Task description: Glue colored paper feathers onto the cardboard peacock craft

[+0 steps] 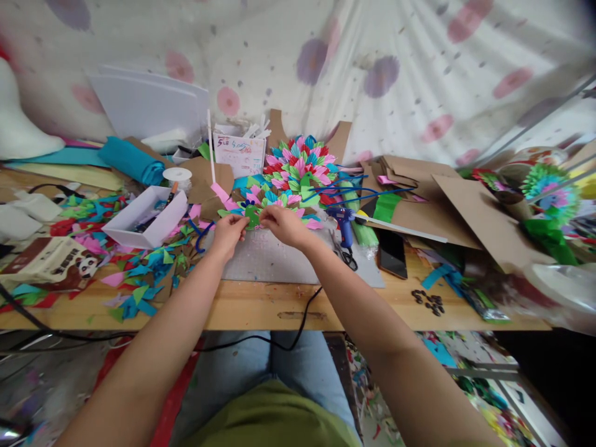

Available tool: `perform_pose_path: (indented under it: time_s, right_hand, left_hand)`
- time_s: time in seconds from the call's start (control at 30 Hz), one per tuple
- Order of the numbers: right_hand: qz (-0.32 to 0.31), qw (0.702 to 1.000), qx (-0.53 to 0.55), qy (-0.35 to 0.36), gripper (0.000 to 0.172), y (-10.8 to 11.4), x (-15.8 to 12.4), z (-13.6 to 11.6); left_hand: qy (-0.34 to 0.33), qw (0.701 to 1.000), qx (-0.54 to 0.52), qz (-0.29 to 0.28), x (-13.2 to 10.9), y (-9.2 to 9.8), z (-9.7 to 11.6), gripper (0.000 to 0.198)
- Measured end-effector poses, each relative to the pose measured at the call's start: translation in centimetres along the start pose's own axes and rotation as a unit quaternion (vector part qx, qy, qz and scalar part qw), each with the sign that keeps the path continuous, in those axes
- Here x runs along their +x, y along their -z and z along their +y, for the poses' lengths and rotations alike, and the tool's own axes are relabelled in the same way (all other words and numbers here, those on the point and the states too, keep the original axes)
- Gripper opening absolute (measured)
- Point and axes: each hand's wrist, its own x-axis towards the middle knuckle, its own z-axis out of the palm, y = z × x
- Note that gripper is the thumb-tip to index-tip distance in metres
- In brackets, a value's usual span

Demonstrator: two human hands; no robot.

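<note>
Between my hands is a small green cut-out piece (pixel 252 216) with a dark blue tuft (pixel 248 203) at its top. My left hand (pixel 229 234) pinches its left edge. My right hand (pixel 283 225) is closed with its fingertips at the piece's right side; what they hold there is hidden. Just behind lie layered pink, green, blue and red paper petals (pixel 298 162) with another green cut-out (pixel 307 186) on them. Below my hands is a grey mat (pixel 274 264).
A blue glue gun (pixel 343 225), black-handled scissors (pixel 348 257) and a phone (pixel 392 253) lie to the right, near cardboard sheets (pixel 484 217). A white tray (pixel 125 234) sits among paper scraps at left. A black cable (pixel 305 320) crosses the table's front edge.
</note>
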Motion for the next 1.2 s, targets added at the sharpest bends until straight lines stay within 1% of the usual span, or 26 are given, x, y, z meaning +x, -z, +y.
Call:
perform_pose_path:
  time_s: [0.2, 0.37, 0.53, 0.7, 0.83, 0.97, 1.2]
  right_hand:
    - [-0.019, 0.999, -0.027, 0.032, 0.014, -0.47, 0.73, -0.48]
    - [-0.030, 0.999, -0.031, 0.032, 0.012, -0.49, 0.82, -0.39]
    - [-0.025, 0.999, -0.040, 0.027, 0.011, -0.49, 0.93, -0.41]
    - [-0.021, 0.998, -0.048, 0.039, 0.010, -0.28, 0.99, -0.51]
    - [-0.013, 0.997, -0.061, 0.049, 0.009, 0.13, 0.85, -0.39]
    - [-0.016, 0.997, -0.063, 0.035, 0.007, 0.38, 0.73, -0.07]
    - [-0.011, 0.997, -0.071, 0.028, 0.011, 0.38, 0.66, 0.26]
  left_hand:
    - [0.007, 1.000, 0.005, -0.021, -0.18, -0.01, 0.09, 0.014]
    - [0.013, 1.000, -0.005, -0.025, -0.27, -0.06, 0.19, 0.017]
    - [0.015, 1.000, -0.005, -0.025, -0.21, -0.09, 0.17, 0.017]
    - [0.012, 1.000, -0.003, -0.025, -0.16, -0.09, 0.08, 0.019]
    - [0.014, 1.000, -0.006, -0.022, -0.18, -0.12, 0.07, 0.016]
    - [0.019, 1.000, -0.006, -0.018, -0.21, -0.16, 0.15, 0.015]
    - [0.018, 1.000, -0.002, -0.026, -0.24, -0.06, 0.12, 0.015]
